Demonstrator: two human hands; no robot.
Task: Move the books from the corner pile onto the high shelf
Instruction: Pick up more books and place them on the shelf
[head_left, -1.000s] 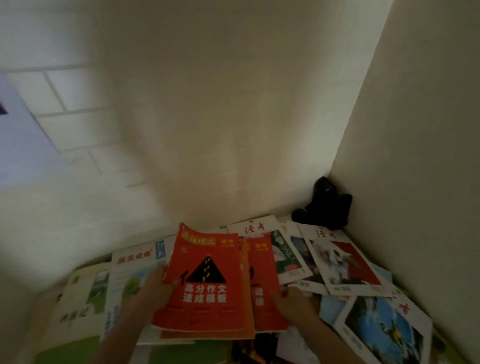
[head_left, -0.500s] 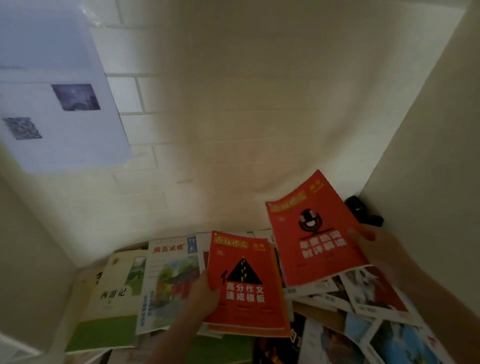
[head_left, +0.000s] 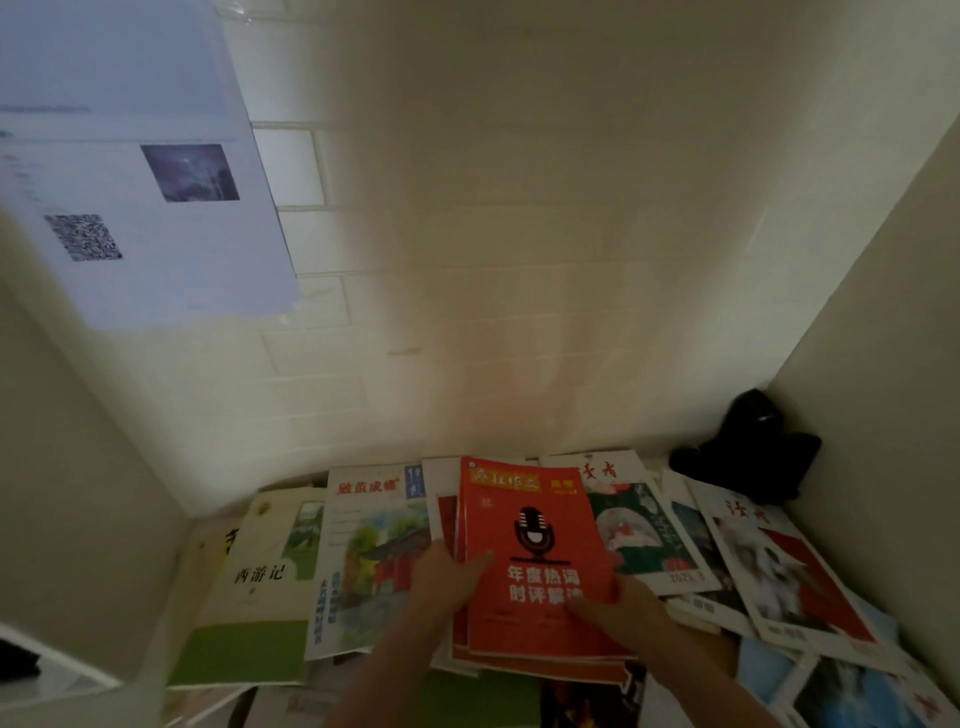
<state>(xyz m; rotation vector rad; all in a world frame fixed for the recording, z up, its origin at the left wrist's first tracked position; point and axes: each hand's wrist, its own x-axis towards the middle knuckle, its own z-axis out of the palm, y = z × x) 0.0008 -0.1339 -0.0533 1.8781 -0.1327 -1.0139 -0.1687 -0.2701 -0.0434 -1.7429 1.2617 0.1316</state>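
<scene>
From the head view, the only one I have, I am looking down into a corner where two pale walls meet, with books spread loosely over the surface (head_left: 218, 540) below them. My left hand (head_left: 447, 577) holds the left edge of a small stack of red books (head_left: 535, 566), its thumb lying on the top cover with the microphone drawing. The rest of its fingers go under the stack, so I cannot tell exactly how they sit. My right hand (head_left: 618, 603) holds the lower right corner of the same stack, its fingers (head_left: 587, 605) curled over the cover, pinching it.

The stack is right over the pile, at its middle. I cannot tell whether it is lifted clear or resting on the books beneath.

As I judge it, the task is at an early stage. I am gathering a handful, and nothing in this view shows any book on a high shelf; the shelf itself is not in view. Much is left: a green and white book (head_left: 260, 571) and an illustrated paperback (head_left: 369, 551) lie to the left, and magazines with red and white covers (head_left: 779, 561) fan out to the right.

A black object (head_left: 753, 447) sits in the very corner, and a printed sheet (head_left: 130, 171) hangs on the left wall.
</scene>
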